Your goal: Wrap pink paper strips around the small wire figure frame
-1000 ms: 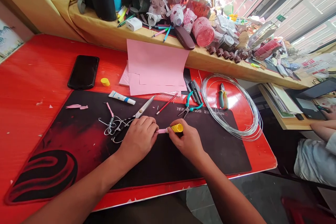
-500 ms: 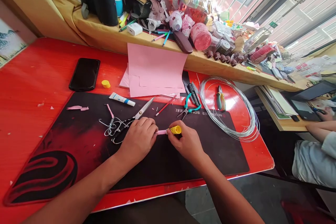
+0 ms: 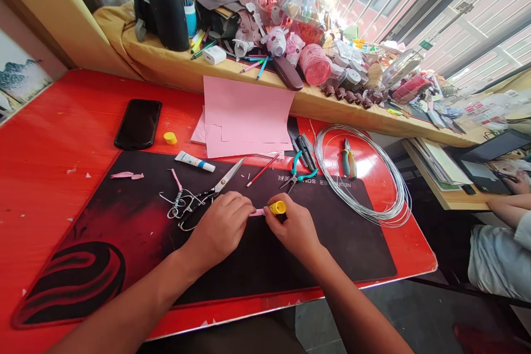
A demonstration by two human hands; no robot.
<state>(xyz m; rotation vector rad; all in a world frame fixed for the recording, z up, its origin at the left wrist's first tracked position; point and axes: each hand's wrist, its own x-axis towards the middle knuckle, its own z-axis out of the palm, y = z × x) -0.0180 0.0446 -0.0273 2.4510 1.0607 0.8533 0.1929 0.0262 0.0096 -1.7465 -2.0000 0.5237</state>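
I've got left grip (image 3: 222,227) pinched on pink strip (image 3: 259,212), right grip (image 3: 295,225) clamped round yellow tube (image 3: 279,207), strip's other end meeting it. On my feed strip's over dark mat (image 3: 332,249), back from front edge of desk (image 3: 37,177). Scissors (image 3: 228,177) beside left grip.

The tabletop (image 3: 50,144) is red. Its black mat (image 3: 298,265) carries a red swirl pattern (image 3: 72,282) at the frame's lower left. Near the centre, the strip (image 3: 258,212) is pink, the tube (image 3: 277,207) yellow. Above, the sheet (image 3: 251,110) is pink; right of centre are teal-handled pliers (image 3: 293,178).
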